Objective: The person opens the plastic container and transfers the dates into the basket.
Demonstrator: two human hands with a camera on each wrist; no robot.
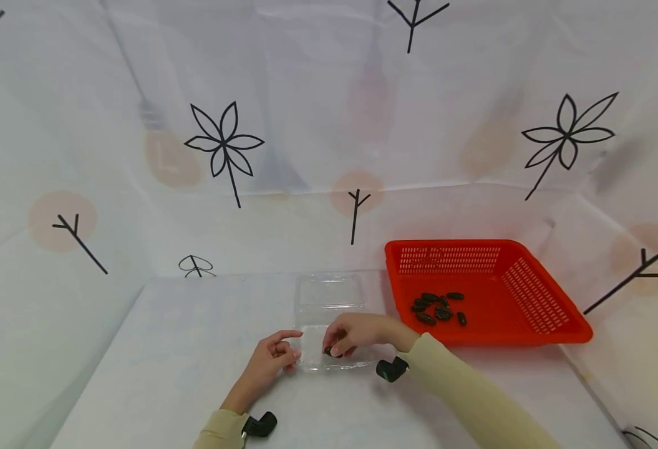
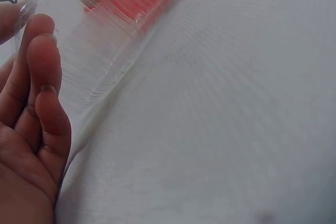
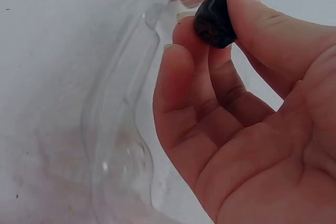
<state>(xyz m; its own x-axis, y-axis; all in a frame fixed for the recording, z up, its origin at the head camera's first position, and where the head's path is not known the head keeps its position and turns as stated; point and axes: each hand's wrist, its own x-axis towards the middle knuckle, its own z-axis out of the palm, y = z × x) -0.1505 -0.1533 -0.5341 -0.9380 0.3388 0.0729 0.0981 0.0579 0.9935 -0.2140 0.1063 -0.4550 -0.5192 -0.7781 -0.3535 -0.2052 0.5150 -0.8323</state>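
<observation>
A clear plastic clamshell box [image 1: 312, 362] lies on the table with its lid [image 1: 330, 290] folded back to the far side. Over its near half, my right hand [image 1: 353, 330] pinches a dark, glossy oval fruit, like a date [image 3: 215, 19], between thumb and fingertips. My left hand [image 1: 269, 362] is at the box's left edge, index finger extended and other fingers bent. In the left wrist view, the plastic rim [image 2: 139, 22] passes by those fingertips [image 2: 42, 53] and seems held between them; part of the grip is hidden.
To the right stands a red plastic basket [image 1: 531, 333] with slotted walls. Several more dark oval fruits [image 1: 443, 312] lie in its left part. White sheeting with drawn flowers and twigs covers the walls [image 1: 306, 156] behind the white table [image 1: 154, 362].
</observation>
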